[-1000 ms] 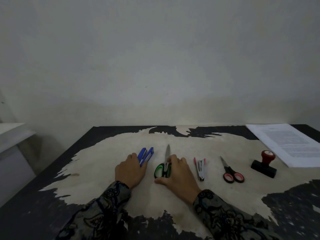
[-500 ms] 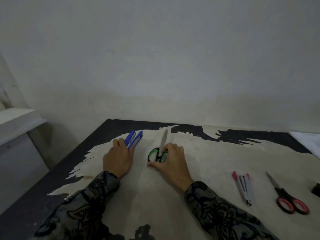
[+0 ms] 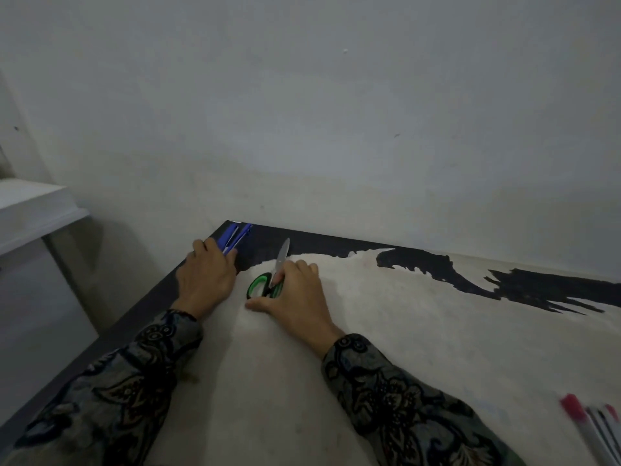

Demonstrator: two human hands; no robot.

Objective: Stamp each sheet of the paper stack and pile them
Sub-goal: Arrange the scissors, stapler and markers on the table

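The only view comes from the camera on my head, looking forward and down across the table (image 3: 437,331) toward its far left corner and the wall (image 3: 336,112). My forearms fill the near foreground.

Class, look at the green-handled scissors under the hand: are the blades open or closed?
Closed: the green-handled scissors show one single narrow blade tip, and the right hand rests flat on the handles.

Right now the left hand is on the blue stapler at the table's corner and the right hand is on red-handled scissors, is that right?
Not quite: the scissors under the right hand have green handles, not red, as the head view shows. The left hand is indeed on the blue stapler at the table's corner.
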